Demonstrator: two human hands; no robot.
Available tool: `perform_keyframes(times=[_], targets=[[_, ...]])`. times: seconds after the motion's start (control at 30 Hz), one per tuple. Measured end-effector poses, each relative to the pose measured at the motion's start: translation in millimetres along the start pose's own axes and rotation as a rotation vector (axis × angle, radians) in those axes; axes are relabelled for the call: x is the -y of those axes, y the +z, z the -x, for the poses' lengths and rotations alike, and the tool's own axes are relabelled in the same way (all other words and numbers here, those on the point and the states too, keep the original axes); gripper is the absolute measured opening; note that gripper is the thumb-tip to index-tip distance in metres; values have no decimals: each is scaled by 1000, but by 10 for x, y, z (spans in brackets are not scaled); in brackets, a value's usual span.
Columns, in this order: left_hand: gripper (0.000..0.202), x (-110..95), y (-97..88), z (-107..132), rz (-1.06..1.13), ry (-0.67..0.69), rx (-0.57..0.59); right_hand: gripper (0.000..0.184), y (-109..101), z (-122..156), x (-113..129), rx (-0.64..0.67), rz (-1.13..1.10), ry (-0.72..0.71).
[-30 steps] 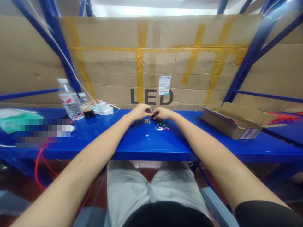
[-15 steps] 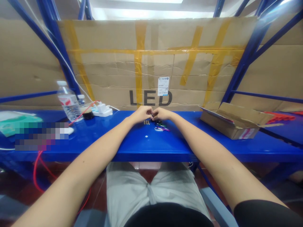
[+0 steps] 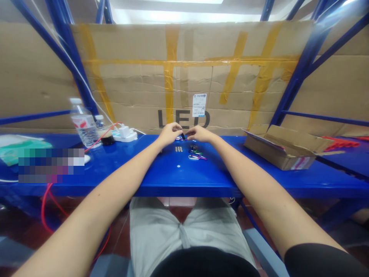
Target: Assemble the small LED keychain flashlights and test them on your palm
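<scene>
My left hand (image 3: 169, 134) and my right hand (image 3: 198, 133) meet at the far middle of the blue table (image 3: 178, 177), fingers pinched together. Between their fingertips sits a small dark object (image 3: 182, 136); I cannot make out what it is. Just below the hands lies a cluster of small silvery round pieces (image 3: 178, 148). To its right lie a few coloured clips (image 3: 197, 154), green, purple and silver. A tiny white dot (image 3: 178, 166) lies nearer to me on the table.
A clear water bottle (image 3: 83, 123), a dark jar (image 3: 106, 135) and a white power strip (image 3: 125, 133) with a red cable (image 3: 46, 200) stand at the left. An open cardboard box (image 3: 284, 148) lies at the right. Taped cardboard marked LED (image 3: 184, 77) backs the table.
Both hands have lifted slightly away from the table and moved a little apart, still pinching the small dark object between them.
</scene>
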State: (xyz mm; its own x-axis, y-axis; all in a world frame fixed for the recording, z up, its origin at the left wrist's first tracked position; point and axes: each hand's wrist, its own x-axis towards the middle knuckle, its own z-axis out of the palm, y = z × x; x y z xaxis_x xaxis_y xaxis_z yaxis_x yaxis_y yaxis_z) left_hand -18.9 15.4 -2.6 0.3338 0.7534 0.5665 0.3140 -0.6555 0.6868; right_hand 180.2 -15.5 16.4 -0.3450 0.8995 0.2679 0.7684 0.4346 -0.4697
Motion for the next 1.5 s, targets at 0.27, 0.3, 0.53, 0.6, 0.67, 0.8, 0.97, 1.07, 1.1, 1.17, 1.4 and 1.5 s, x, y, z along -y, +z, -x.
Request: perform_keyframes(times=[0.27, 0.3, 0.53, 0.6, 0.67, 0.8, 0.97, 1.07, 1.1, 1.17, 1.4, 1.5], targets=[[12, -137, 1, -3, 560, -282, -164, 12, -18, 49, 59, 123, 241, 154], [13, -152, -8, 1, 592, -301, -167, 11, 6, 48, 69, 136, 250, 163], [15, -103, -19, -13, 661, -305, -133, 2, 78, 13, 38, 89, 210, 130], [13, -69, 6, -24, 638, -317, -115, 5, 72, -11, 19, -35, 129, 61], [10, -49, 34, -22, 587, -338, -84, 11, 72, -38, 15, -175, -8, 5], [10, -62, 70, 25, 453, -351, -30, 15, 107, -79, 46, -318, -330, -15], [15, -120, 62, 95, 266, -290, 71, 17, 157, -100, 76, -329, -492, -17], [17, -148, 50, 123, 206, -264, 108, 16, 162, -108, 70, -318, -542, -32], [16, -154, 48, 129, 193, -256, 115, 16, 161, -110, 66, -314, -549, -37], [13, -157, 52, 134, 173, -230, 125, 16, 161, -113, 61, -300, -547, -42], [22, -86, 86, 56, 71, -136, 69, 13, 152, -89, 74, -247, -522, -4], [36, -63, 60, 27, -54, -14, 72, 12, 131, -63, 64, -210, -378, -24]])
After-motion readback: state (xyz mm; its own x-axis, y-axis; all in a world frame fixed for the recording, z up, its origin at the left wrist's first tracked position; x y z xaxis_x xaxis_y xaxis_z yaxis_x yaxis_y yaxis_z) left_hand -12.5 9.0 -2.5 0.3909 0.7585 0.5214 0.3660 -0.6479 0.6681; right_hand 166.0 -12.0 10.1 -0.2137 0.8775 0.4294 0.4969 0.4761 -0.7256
